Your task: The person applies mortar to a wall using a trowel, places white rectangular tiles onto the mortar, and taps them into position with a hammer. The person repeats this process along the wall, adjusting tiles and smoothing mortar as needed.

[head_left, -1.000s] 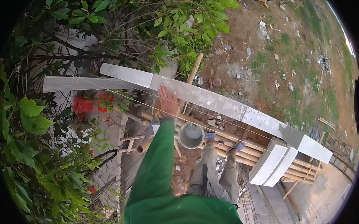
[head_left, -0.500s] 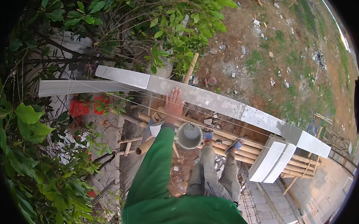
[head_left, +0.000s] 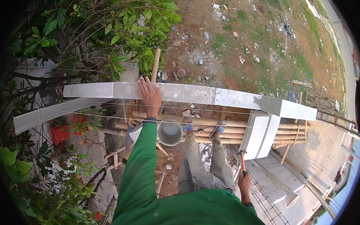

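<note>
Centre frame, the left hand lies flat and open on the long grey block wall top, steadying it; lower right, the right hand grips an orange-handled hammer, kept ready.

The person's left arm, in a green long sleeve, reached straight forward and up from the lower edge of the view, fully extended. The left hand lay open and flat, palm down, fingers spread slightly and pointing away from the body. The right arm hung low at the person's side, bent little, its forearm bare below the green sleeve. The right hand was curled into a closed fist around a slim handle, knuckles outward. Both legs, in grey trousers, stood slightly apart below.
</note>
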The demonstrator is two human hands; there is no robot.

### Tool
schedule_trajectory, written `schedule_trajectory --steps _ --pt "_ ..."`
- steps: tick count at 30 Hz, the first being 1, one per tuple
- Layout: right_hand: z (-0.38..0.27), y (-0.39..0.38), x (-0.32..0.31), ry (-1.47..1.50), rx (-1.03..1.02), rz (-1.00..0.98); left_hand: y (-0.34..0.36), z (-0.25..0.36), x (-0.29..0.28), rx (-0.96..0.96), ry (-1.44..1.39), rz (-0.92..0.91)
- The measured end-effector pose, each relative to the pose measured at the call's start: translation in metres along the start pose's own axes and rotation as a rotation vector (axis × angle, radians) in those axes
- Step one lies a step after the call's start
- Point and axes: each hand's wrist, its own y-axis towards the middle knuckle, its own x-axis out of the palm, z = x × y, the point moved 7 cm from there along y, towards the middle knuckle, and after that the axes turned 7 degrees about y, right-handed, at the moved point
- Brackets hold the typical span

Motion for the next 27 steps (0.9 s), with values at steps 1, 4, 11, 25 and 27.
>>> schedule_trajectory --steps 1,4,11,25,27 --pt "-0.036 0.012 -0.012 0.028 -0.106 0.007 0.005 0.020 0.005 0.061 -0.021 -0.007" --pt "-0.127 0.038 -0.028 0.129 -0.296 0.032 0.018 0.072 0.023 0.136 -0.044 -0.057" --pt "-0.290 0.089 0.044 0.509 -0.431 -0.248 0.014 0.105 0.060 0.132 -0.027 -0.090" --pt "-0.339 0.121 0.103 0.967 -0.323 -0.214 0.015 0.114 0.049 0.130 -0.018 -0.017" --pt "-0.338 0.112 0.102 1.146 -0.247 -0.236 0.015 0.113 0.050 0.127 -0.032 -0.021"
